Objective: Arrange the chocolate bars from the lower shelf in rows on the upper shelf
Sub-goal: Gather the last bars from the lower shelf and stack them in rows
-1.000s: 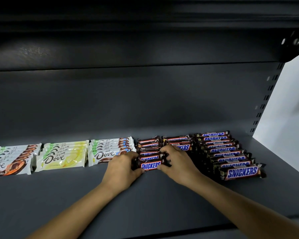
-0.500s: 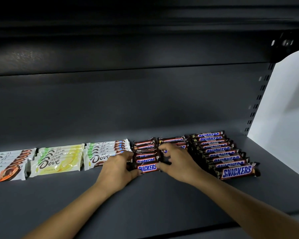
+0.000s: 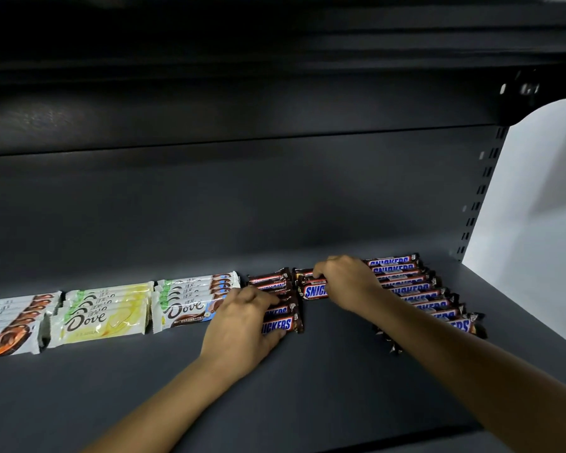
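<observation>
On the dark grey shelf the chocolate bars lie flat and crosswise in overlapping rows that run front to back, side by side. At the left are three rows of white Dove bars, printed orange, yellow and brown-blue. To their right are three rows of brown Snickers bars: the middle row is shortest and farthest back, the right row longest.

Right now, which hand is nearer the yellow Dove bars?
Left. The left hand grips the left Snickers row, one Dove row from the yellow Dove bars; the right hand holds the middle Snickers row, farther right.
</observation>
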Demonstrator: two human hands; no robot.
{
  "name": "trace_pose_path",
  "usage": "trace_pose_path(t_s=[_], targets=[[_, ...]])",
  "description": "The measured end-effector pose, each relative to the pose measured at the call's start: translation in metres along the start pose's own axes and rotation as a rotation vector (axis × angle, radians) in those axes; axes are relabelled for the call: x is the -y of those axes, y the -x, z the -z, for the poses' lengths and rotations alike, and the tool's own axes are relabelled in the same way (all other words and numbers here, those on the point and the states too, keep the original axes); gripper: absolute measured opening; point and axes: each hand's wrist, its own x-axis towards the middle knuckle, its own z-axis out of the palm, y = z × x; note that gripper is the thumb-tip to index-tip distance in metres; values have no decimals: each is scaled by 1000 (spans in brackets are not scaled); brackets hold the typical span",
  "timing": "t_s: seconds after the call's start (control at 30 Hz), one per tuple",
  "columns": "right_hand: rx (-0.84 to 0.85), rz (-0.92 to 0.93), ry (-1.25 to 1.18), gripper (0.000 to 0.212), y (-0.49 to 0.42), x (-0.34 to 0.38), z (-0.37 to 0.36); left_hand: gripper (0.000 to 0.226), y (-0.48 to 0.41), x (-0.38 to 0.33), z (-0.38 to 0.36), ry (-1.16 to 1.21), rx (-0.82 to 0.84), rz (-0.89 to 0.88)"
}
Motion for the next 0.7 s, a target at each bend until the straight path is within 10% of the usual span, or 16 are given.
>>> trace_pose_path(t_s=[0.7], targets=[[-32,71,-135,39,3,-4,-11,40,2,3,-5,12,35,22]])
